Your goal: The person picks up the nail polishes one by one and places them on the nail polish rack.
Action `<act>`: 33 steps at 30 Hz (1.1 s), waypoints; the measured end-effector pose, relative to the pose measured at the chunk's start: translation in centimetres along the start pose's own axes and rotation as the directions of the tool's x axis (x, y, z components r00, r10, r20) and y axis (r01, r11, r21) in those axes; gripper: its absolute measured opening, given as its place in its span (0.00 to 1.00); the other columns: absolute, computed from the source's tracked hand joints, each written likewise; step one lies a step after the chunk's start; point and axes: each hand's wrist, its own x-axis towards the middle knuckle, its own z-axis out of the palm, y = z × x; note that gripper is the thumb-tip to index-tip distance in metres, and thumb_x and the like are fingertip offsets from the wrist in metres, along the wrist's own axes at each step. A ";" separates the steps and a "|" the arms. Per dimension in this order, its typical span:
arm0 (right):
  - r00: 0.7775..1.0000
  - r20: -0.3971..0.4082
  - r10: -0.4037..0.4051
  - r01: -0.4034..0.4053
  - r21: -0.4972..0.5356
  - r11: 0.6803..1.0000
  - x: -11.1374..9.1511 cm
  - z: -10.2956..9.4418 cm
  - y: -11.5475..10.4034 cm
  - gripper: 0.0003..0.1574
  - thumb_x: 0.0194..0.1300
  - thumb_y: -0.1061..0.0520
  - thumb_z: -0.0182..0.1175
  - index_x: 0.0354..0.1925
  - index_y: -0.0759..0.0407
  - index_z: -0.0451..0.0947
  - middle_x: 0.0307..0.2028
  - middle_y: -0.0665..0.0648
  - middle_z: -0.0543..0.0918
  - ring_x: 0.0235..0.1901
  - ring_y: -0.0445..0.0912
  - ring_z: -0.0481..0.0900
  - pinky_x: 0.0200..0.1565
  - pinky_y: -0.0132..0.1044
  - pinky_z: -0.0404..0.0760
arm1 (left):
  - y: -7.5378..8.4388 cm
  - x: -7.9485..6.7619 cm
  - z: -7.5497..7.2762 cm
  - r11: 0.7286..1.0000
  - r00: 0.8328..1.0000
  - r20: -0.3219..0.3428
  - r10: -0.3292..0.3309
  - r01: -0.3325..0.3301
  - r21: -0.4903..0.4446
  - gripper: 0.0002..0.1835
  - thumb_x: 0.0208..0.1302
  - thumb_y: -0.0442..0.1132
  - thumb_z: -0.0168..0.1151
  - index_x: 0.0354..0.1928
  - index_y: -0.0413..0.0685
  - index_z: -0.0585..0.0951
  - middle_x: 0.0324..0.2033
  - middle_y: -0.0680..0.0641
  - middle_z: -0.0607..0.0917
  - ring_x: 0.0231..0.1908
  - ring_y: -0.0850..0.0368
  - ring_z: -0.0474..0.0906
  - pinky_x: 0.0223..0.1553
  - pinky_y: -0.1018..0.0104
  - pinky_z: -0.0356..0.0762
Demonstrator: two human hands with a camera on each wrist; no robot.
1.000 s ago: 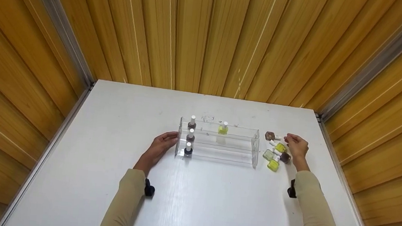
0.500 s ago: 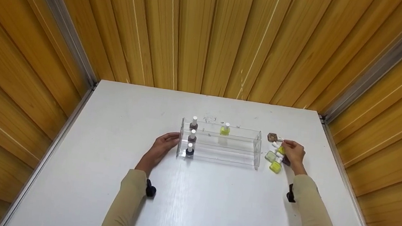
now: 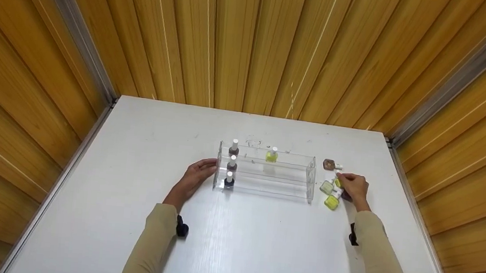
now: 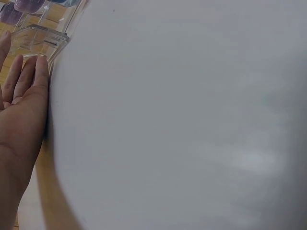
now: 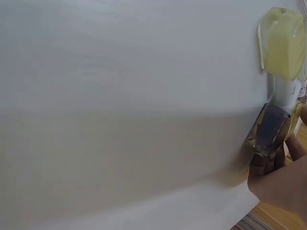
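My right hand (image 3: 355, 188) pinches a yellow nail polish bottle (image 3: 338, 183) with a white cap, at the right of the table. Its fingers hide part of the bottle. Close around it lie a pale green bottle (image 3: 326, 187), another yellow bottle (image 3: 331, 202) and a dark bottle (image 5: 272, 129), mostly covered by the hand in the head view. A brown glittery bottle (image 3: 329, 164) lies just behind. My left hand (image 3: 195, 176) rests with extended fingers against the left end of a clear tiered rack (image 3: 310, 177); in the left wrist view its fingertips touch the rack's end panel (image 4: 41, 36).
On the rack's left side, brown bottles (image 3: 234, 151) (image 3: 231, 166) stand on the back and middle tiers, and a blackish one (image 3: 229, 182) on the front tier. A yellow bottle (image 3: 271, 156) stands on the back tier. Wood-patterned walls (image 3: 233, 43) enclose the white table (image 3: 251, 243).
My right hand has moved left and slightly toward me, from beside the brown bottle's cap onto the yellow bottle, whose cap has swung to point backward. The left hand stays at the rack.
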 end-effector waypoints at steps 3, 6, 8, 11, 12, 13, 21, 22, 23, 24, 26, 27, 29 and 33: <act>1.000 -0.011 0.008 -0.008 -0.001 1.000 -0.1 0.0 -0.1 0.30 0.69 0.43 0.64 0.54 0.67 0.85 0.52 0.67 0.87 0.41 0.44 0.80 0.32 0.22 0.73 | 0.1 0.1 0.0 1.000 1.000 -0.010 -0.003 0.004 0.007 0.23 0.69 0.34 0.66 0.64 0.38 0.77 0.64 0.38 0.80 0.63 0.56 0.78 0.68 0.68 0.73; 1.000 -0.009 0.017 -0.017 0.002 1.000 -0.2 -0.2 0.0 0.28 0.70 0.44 0.63 0.53 0.67 0.85 0.50 0.67 0.88 0.38 0.42 0.79 0.32 0.23 0.74 | -0.1 0.2 0.0 1.000 1.000 -0.015 0.001 -0.001 0.010 0.22 0.69 0.33 0.66 0.64 0.38 0.78 0.63 0.40 0.82 0.62 0.56 0.78 0.67 0.68 0.74; 1.000 -0.009 0.022 -0.022 0.011 1.000 -0.3 -0.3 0.0 0.27 0.70 0.45 0.63 0.52 0.68 0.85 0.49 0.67 0.88 0.36 0.41 0.79 0.35 0.26 0.75 | -0.1 0.2 0.0 1.000 1.000 -0.014 0.007 -0.006 0.008 0.22 0.69 0.33 0.66 0.63 0.38 0.78 0.62 0.40 0.82 0.62 0.56 0.78 0.67 0.68 0.74; 0.999 -0.013 0.045 -0.044 0.043 0.998 -0.4 -0.5 0.1 0.27 0.71 0.47 0.61 0.53 0.68 0.84 0.48 0.66 0.87 0.37 0.43 0.79 0.41 0.33 0.79 | -0.1 0.2 0.1 1.000 1.000 -0.008 0.009 -0.009 0.005 0.22 0.69 0.33 0.66 0.64 0.37 0.78 0.62 0.40 0.82 0.62 0.55 0.78 0.67 0.67 0.74; 0.999 -0.020 0.049 -0.048 0.056 0.997 -0.5 -0.6 0.2 0.26 0.72 0.48 0.60 0.54 0.69 0.83 0.48 0.67 0.87 0.39 0.45 0.79 0.44 0.36 0.79 | -0.1 0.2 0.1 1.000 1.000 -0.005 0.007 -0.007 0.003 0.22 0.69 0.33 0.66 0.64 0.37 0.77 0.62 0.39 0.82 0.62 0.55 0.78 0.67 0.67 0.73; 0.998 -0.031 0.055 -0.053 0.077 0.996 -0.5 -0.6 0.2 0.26 0.72 0.49 0.59 0.55 0.69 0.82 0.48 0.67 0.86 0.41 0.47 0.79 0.47 0.39 0.80 | -0.1 0.1 0.1 1.000 1.000 -0.001 0.006 -0.006 0.014 0.23 0.70 0.34 0.66 0.64 0.38 0.77 0.63 0.39 0.81 0.63 0.55 0.78 0.68 0.67 0.73; 0.997 -0.062 0.042 -0.035 0.113 0.993 -0.5 -0.6 0.2 0.27 0.75 0.50 0.54 0.57 0.71 0.80 0.53 0.71 0.83 0.54 0.61 0.79 0.60 0.50 0.78 | 0.3 -0.1 -0.2 0.999 1.000 -0.007 -0.015 0.015 0.033 0.24 0.70 0.36 0.66 0.66 0.40 0.76 0.66 0.39 0.79 0.67 0.51 0.75 0.71 0.64 0.71; 0.998 -0.048 0.040 -0.035 0.100 0.994 -0.5 -0.5 0.0 0.28 0.75 0.48 0.55 0.58 0.71 0.80 0.54 0.71 0.83 0.55 0.61 0.79 0.61 0.51 0.78 | 0.3 -0.1 -0.2 0.999 1.000 -0.012 -0.014 0.015 0.032 0.24 0.70 0.35 0.66 0.66 0.40 0.76 0.65 0.39 0.79 0.67 0.51 0.75 0.71 0.64 0.71; 0.999 -0.033 0.042 -0.039 0.090 0.995 -0.5 -0.5 -0.1 0.30 0.75 0.47 0.55 0.58 0.71 0.80 0.55 0.71 0.83 0.55 0.61 0.79 0.61 0.51 0.78 | 0.3 -0.1 -0.2 1.000 1.000 -0.014 -0.011 0.011 0.025 0.24 0.70 0.35 0.66 0.66 0.39 0.76 0.65 0.39 0.79 0.67 0.50 0.75 0.70 0.64 0.71; 0.999 -0.019 0.045 -0.044 0.074 0.996 -0.5 -0.4 -0.2 0.31 0.75 0.45 0.56 0.58 0.71 0.80 0.56 0.71 0.83 0.55 0.61 0.79 0.61 0.51 0.79 | 0.3 -0.1 -0.2 1.000 1.000 -0.016 -0.010 0.011 0.022 0.24 0.69 0.35 0.66 0.66 0.39 0.76 0.65 0.39 0.80 0.66 0.50 0.75 0.70 0.65 0.71; 0.999 -0.001 0.054 -0.053 0.042 0.998 -0.5 -0.3 -0.5 0.32 0.74 0.45 0.58 0.58 0.71 0.80 0.57 0.72 0.82 0.56 0.62 0.78 0.62 0.52 0.78 | 0.3 -0.1 -0.2 1.000 1.000 -0.021 -0.013 0.013 0.018 0.24 0.69 0.35 0.66 0.65 0.40 0.77 0.64 0.40 0.80 0.65 0.52 0.76 0.69 0.66 0.72; 0.998 0.004 0.055 -0.056 0.019 0.998 -0.5 -0.2 -0.7 0.32 0.74 0.45 0.58 0.58 0.71 0.80 0.57 0.72 0.82 0.57 0.62 0.78 0.62 0.52 0.78 | 0.2 -0.1 -0.1 1.000 1.000 -0.023 -0.013 0.014 0.020 0.24 0.69 0.35 0.67 0.65 0.40 0.77 0.64 0.40 0.81 0.65 0.53 0.76 0.68 0.67 0.73; 0.998 0.002 0.068 -0.068 -0.011 0.998 -0.6 -0.1 -0.9 0.31 0.72 0.46 0.60 0.58 0.72 0.80 0.58 0.73 0.81 0.59 0.64 0.77 0.63 0.54 0.77 | 0.2 -0.1 0.0 1.000 0.999 -0.026 -0.019 0.019 0.012 0.23 0.69 0.35 0.67 0.64 0.40 0.77 0.63 0.41 0.81 0.63 0.55 0.77 0.67 0.68 0.73; 0.996 -0.024 0.084 -0.085 -0.023 0.996 -0.7 0.1 -0.9 0.29 0.71 0.49 0.60 0.58 0.71 0.80 0.59 0.72 0.81 0.62 0.65 0.74 0.66 0.55 0.74 | 0.1 0.0 0.1 1.000 1.000 -0.023 -0.018 0.018 -0.003 0.23 0.69 0.34 0.66 0.65 0.38 0.77 0.63 0.40 0.81 0.61 0.57 0.79 0.65 0.70 0.75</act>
